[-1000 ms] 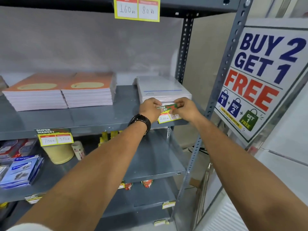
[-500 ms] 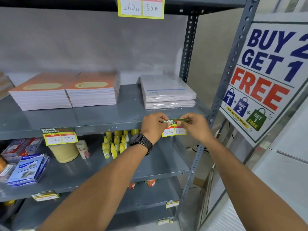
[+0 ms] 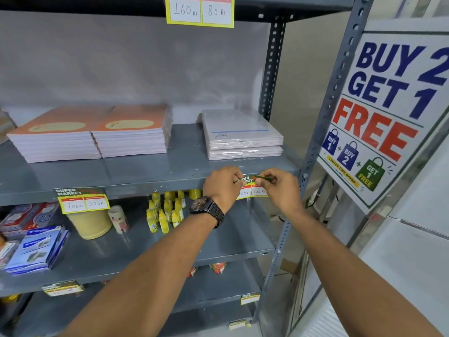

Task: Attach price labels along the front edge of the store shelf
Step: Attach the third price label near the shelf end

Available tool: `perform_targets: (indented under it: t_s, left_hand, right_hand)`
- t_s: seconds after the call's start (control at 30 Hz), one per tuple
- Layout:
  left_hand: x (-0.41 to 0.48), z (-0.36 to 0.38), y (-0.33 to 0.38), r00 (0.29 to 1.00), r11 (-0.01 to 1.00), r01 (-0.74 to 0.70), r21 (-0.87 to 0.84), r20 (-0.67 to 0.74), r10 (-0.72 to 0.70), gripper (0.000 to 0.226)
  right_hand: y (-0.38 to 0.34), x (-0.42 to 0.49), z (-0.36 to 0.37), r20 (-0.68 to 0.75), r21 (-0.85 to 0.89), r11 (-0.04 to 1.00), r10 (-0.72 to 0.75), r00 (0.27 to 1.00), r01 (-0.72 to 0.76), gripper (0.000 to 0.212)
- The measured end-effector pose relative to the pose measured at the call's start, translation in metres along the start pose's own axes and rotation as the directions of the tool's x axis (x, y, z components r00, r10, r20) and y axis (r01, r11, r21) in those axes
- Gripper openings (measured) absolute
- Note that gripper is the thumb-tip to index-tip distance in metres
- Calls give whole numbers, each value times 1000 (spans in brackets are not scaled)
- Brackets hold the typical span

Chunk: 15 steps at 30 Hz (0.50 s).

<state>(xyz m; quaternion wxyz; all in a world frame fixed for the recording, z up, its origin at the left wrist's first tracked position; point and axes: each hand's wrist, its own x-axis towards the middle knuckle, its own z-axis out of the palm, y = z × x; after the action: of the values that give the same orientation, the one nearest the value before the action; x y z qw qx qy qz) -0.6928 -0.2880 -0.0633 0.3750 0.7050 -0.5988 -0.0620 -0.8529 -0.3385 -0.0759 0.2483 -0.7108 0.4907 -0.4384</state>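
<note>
A green and yellow price label (image 3: 252, 188) lies against the front edge of the grey metal shelf (image 3: 150, 188), below a stack of white wrapped pads (image 3: 243, 137). My left hand (image 3: 222, 184) pinches the label's upper left corner. My right hand (image 3: 281, 187) pinches its upper right corner. The green top strip is bent over between my fingers. Another label (image 3: 81, 200) hangs on the same edge further left. One more label (image 3: 200, 10) hangs from the shelf above.
Two stacks of orange notebooks (image 3: 92, 135) lie on the shelf. Below stand yellow bottles (image 3: 165, 210), a cream tub (image 3: 88, 223) and blue packets (image 3: 36, 249). A "Buy 2 Get 1 Free" sign (image 3: 388, 110) leans beyond the right upright (image 3: 323, 122).
Both hands brought the label down from in front of the white pads to the shelf's front edge. It now hangs there, with its top strip held between my fingers.
</note>
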Motion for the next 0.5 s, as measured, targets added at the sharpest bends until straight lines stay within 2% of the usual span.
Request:
perform_targets:
  t_s: [0.27, 0.5]
  left_hand:
    - [5, -12, 4, 999, 963, -53, 266, 20, 50, 17]
    - [25, -39, 6, 989, 942, -33, 333, 147, -17, 44]
  right_hand:
    - [-2, 2, 4, -112, -3, 1000, 30, 993, -31, 16]
    - [-4, 7, -4, -132, -148, 988, 12, 991, -32, 25]
